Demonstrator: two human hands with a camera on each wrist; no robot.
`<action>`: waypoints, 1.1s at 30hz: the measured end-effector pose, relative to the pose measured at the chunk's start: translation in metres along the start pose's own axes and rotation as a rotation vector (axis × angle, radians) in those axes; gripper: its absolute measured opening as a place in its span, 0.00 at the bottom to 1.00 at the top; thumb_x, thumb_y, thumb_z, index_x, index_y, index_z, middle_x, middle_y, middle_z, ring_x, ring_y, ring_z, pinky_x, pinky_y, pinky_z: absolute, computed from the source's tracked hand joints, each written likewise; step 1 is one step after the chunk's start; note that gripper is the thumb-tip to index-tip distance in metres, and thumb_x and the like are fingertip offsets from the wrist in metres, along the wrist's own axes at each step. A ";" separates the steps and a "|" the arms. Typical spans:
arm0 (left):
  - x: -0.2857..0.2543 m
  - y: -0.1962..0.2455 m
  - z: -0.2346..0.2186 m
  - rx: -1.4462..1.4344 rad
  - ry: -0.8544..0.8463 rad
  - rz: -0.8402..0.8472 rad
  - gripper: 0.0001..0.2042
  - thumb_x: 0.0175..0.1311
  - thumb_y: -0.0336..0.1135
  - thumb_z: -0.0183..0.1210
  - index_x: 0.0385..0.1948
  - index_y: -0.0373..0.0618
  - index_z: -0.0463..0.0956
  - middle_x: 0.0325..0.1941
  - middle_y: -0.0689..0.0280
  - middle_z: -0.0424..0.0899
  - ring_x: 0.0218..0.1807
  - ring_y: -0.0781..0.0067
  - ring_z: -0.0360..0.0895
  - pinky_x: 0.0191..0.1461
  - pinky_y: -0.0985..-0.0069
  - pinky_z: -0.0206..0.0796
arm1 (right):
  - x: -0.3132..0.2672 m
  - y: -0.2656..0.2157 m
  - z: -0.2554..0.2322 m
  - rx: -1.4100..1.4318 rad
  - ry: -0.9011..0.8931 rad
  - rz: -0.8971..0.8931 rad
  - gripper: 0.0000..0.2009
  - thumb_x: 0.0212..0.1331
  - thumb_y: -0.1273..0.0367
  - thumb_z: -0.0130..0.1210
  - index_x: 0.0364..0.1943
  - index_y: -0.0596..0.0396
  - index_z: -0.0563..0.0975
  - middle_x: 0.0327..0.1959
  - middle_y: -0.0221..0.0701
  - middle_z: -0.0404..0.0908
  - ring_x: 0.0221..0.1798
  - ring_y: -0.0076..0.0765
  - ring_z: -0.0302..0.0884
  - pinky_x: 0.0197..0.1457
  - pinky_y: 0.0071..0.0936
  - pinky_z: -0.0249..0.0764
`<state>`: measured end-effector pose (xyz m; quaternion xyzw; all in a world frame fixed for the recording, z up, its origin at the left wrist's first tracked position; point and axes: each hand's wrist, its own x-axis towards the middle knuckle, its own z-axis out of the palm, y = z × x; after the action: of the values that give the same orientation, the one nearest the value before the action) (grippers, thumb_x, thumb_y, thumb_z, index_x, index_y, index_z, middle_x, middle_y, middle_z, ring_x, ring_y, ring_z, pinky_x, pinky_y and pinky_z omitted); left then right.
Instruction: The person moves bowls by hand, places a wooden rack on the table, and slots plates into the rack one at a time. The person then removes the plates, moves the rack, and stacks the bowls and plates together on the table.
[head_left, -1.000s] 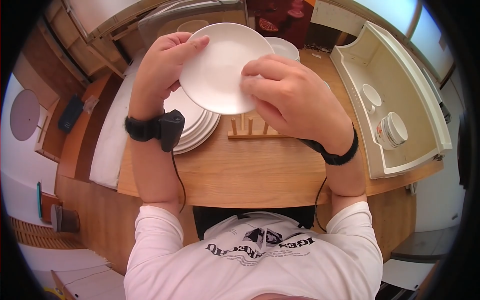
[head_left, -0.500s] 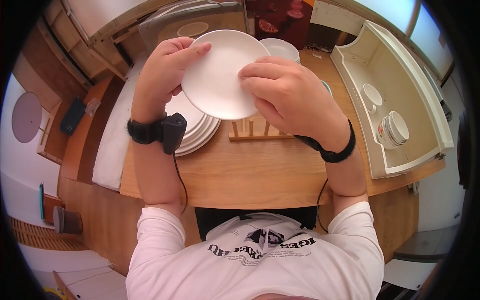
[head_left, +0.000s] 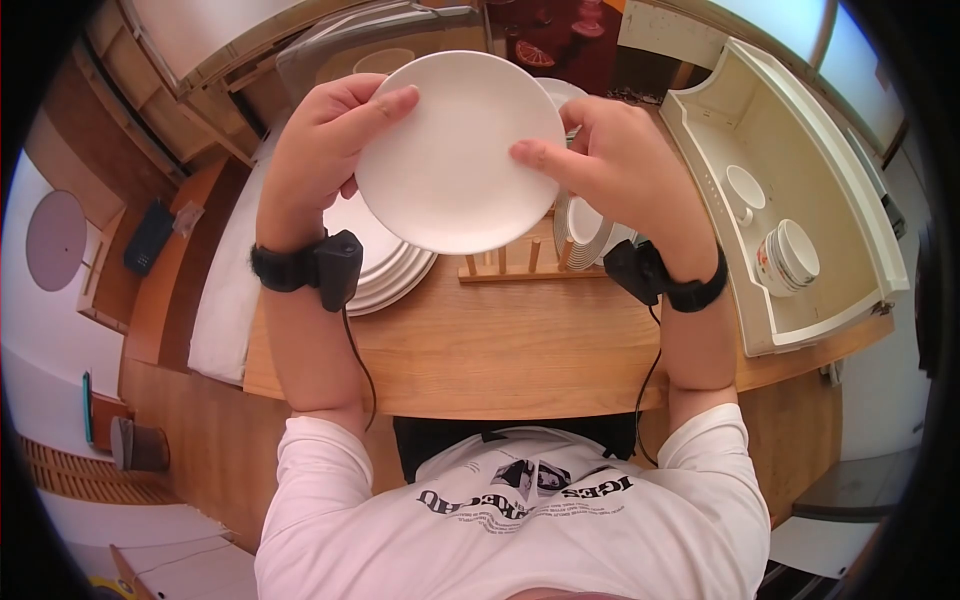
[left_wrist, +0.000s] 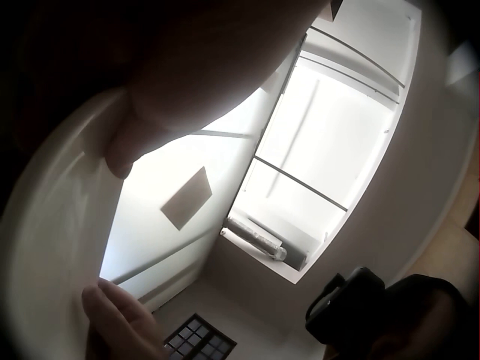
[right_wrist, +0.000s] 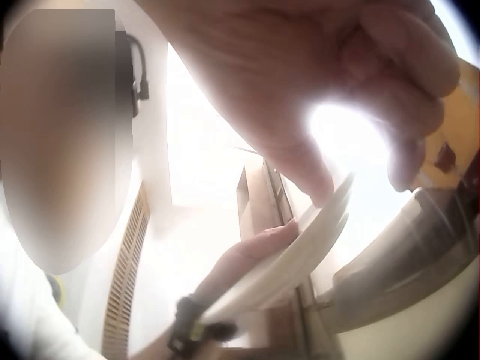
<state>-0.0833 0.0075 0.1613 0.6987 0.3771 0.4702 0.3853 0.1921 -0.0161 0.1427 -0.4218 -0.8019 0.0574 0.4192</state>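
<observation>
A round white plate (head_left: 460, 150) is held up above the table, its face tipped toward the head camera. My left hand (head_left: 330, 135) grips its left rim, thumb on the face and fingers behind. At the right rim is my right hand (head_left: 625, 150), its thumb on the face and its fingers bent behind the edge. Below the plate stands a wooden dish rack (head_left: 530, 272) with upright pegs; several plates (head_left: 580, 235) stand at its right part, partly hidden. A stack of larger white plates (head_left: 385, 280) lies under my left wrist.
A cream tray-like bin (head_left: 745, 290) at the right holds a white cup (head_left: 743, 187) and stacked bowls (head_left: 790, 255). Behind the held plate, more white dishes (head_left: 560, 90) stand toward the back. A transparent-looking cover (head_left: 330, 55) is at the back left. The wooden table (head_left: 480, 370) ends before my body.
My right hand has moved from in front of the plate's face out to its right rim, turning so the thumb lies in front. The left hand keeps its grip; the plate shows more face-on.
</observation>
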 end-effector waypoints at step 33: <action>0.009 0.006 0.011 0.932 0.329 1.119 0.17 0.55 0.21 0.65 0.49 0.34 0.84 0.48 0.50 0.90 0.50 0.53 0.89 0.51 0.69 0.82 | -0.003 0.001 -0.015 -0.535 0.240 -0.285 0.06 0.51 0.75 0.60 0.25 0.54 0.73 0.17 0.41 0.79 0.22 0.51 0.82 0.28 0.40 0.78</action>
<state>-0.0696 0.0106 0.1672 0.7979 0.1782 0.4860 -0.3089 0.2042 -0.0211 0.1500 -0.4040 -0.7845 -0.2647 0.3890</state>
